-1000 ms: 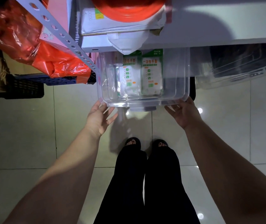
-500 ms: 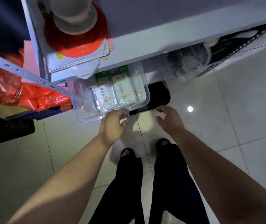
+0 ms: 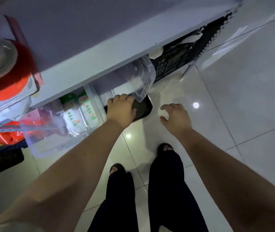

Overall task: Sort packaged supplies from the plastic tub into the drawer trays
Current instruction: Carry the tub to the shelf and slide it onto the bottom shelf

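Note:
A clear plastic tub [image 3: 49,144] sits on the floor under the white shelf, at the left. Inside it stand green-and-white packets [image 3: 80,113]. To its right a black tray [image 3: 142,108] pokes out from under the shelf. My left hand [image 3: 121,110] lies on the tray's left part with fingers bent down over it; the fingertips are hidden. A second clear tub [image 3: 144,79] tilts just above the tray. My right hand [image 3: 175,117] hovers over the floor right of the tray, fingers spread, holding nothing.
A white shelf board [image 3: 100,64] overhangs the tubs. A black crate [image 3: 175,59] sits under it at the right. Red plastic bags [image 3: 4,136] and a dark basket [image 3: 1,158] stand at the left. My feet [image 3: 165,148] are on the glossy tiled floor [image 3: 233,97].
The view swung right. My left hand left the clear tub's front rim and moved right onto the black tray. My right hand stayed free beside it.

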{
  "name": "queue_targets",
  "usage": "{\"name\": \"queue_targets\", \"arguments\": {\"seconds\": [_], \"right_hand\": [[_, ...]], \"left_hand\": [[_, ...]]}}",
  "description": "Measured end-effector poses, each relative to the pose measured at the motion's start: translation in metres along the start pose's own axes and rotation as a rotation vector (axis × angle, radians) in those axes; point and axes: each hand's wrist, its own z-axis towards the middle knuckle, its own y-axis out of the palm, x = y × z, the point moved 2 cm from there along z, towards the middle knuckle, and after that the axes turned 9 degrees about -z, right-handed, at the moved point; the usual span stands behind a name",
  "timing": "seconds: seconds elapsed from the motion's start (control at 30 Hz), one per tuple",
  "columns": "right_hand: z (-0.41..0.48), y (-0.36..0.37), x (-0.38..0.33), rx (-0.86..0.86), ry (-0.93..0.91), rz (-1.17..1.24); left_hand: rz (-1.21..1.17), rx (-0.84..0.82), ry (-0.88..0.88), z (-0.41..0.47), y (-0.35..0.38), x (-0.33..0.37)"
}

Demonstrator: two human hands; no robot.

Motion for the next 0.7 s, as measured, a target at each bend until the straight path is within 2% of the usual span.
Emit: {"name": "queue_targets", "arguments": {"seconds": [0.2,0.4,0.47,0.57,0.7], "right_hand": [[0.033,-0.007,0.059,-0.062,-0.153,-0.13],[0.051,0.003,0.087,-0.108,-0.161,-0.084],[0.051,0.01,0.091,-0.127,-0.157,-0.07],[0.047,0.018,0.097,-0.161,-0.139,-0.059],[0.036,0.025,0.097,-0.2,-0.124,-0.037]], "left_hand": [[-0.434,0.093,-0.351,0.084,0.009,0.056],[-0.932,0.239,-0.619,0.131,0.024,0.081],[-1.003,0.285,-0.691,0.138,0.026,0.083],[-0.995,0.367,-0.692,0.133,0.026,0.082],[-1.059,0.413,-0.797,0.091,0.033,0.077]]}}
